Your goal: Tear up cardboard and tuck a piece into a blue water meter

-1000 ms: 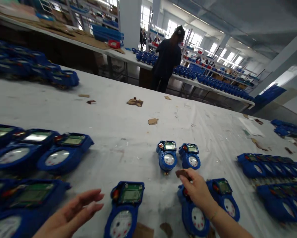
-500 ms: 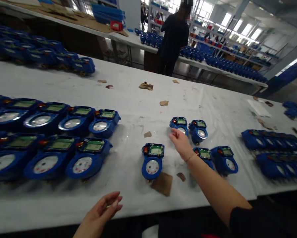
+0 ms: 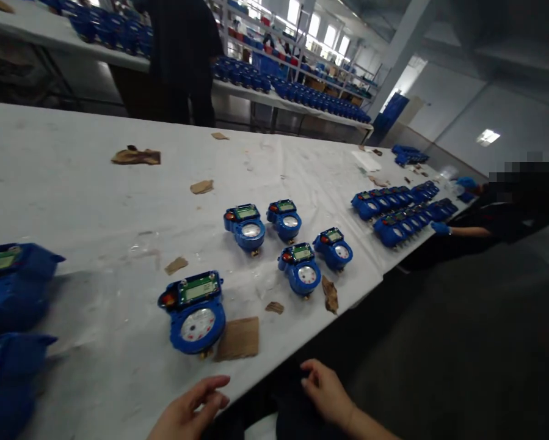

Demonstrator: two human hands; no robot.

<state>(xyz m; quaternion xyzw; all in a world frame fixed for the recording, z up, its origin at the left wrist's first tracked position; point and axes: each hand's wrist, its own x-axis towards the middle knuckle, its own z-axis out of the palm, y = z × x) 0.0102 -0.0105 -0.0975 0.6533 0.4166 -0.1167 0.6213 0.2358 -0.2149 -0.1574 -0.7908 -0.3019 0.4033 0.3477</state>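
view: head, single | stance: at near edge of desk [image 3: 95, 183] | facing: forward, down, angled right along it | range: close to near edge, far end distant

A long white-covered desk [image 3: 72, 177] fills a dim hall; bright windows [image 3: 313, 24] behind shelving [image 3: 274, 46], a pale pillar [image 3: 396, 55], seemingly grey floor [image 3: 461, 342].

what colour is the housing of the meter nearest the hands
Blue, with a white dial face; the meter shows best in the head view.
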